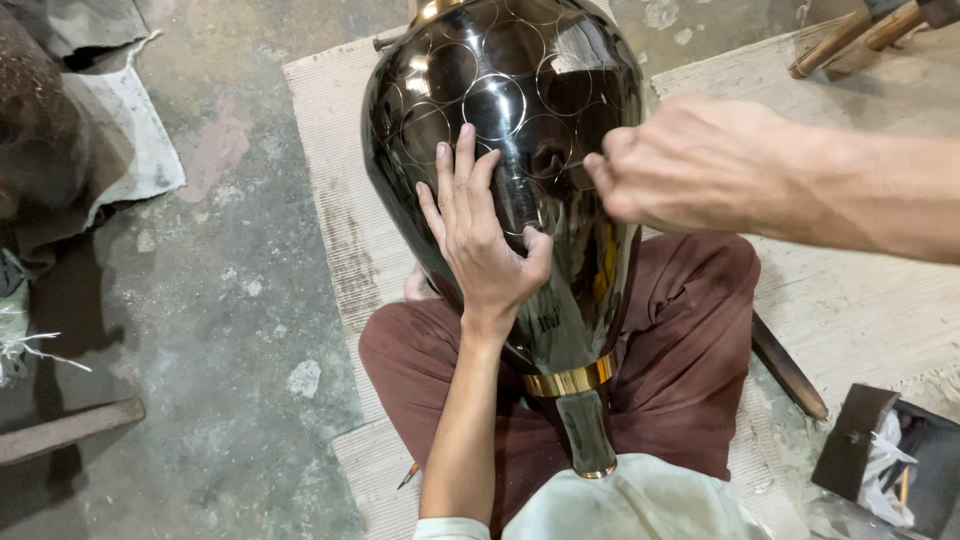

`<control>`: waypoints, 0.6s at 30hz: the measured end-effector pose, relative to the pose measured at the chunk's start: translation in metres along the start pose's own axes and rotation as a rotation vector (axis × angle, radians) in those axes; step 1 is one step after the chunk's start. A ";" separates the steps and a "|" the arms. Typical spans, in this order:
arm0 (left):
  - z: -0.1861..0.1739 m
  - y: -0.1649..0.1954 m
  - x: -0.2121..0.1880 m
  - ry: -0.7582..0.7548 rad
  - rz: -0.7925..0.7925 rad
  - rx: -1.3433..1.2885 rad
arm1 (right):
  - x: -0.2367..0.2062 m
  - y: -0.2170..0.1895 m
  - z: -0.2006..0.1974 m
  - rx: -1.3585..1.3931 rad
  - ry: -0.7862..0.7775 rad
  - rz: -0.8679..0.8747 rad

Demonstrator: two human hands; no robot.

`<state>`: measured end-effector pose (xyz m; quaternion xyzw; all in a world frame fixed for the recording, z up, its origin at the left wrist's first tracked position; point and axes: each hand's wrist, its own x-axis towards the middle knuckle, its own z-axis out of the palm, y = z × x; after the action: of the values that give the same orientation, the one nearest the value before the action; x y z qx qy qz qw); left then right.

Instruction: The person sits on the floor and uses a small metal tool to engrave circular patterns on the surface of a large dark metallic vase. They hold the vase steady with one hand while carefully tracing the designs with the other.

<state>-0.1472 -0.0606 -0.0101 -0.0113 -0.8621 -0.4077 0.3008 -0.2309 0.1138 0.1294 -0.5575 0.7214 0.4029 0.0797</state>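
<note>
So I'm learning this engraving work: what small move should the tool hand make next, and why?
Probably carry the stroke a little further along the curve it is on. The right hand pinches a thin tool against the dark vase, whose scribed circles look unfinished near it, while the left hand lies flat, steadying the vase.

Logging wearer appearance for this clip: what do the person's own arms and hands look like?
Both hands are bare: no gloves, rings or watch visible. The left hand has a bare forearm ending in a pale, whitish sleeve edge near the elbow. The right hand shows a bare forearm, no sleeve in view.
</note>
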 end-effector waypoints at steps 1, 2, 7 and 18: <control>0.001 0.000 0.000 0.002 0.001 0.001 | -0.003 -0.004 0.000 0.072 -0.062 0.073; 0.002 0.000 0.000 0.008 -0.001 0.005 | -0.004 -0.009 0.000 0.151 -0.082 0.136; 0.006 0.002 0.000 0.023 0.008 0.038 | -0.007 -0.030 -0.002 0.616 -0.129 0.401; 0.028 0.019 -0.005 -0.009 0.293 0.149 | 0.015 0.013 -0.011 1.350 -0.428 0.538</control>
<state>-0.1527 -0.0268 -0.0136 -0.1164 -0.8803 -0.2946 0.3531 -0.2442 0.0957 0.1350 -0.1023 0.8914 -0.0212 0.4410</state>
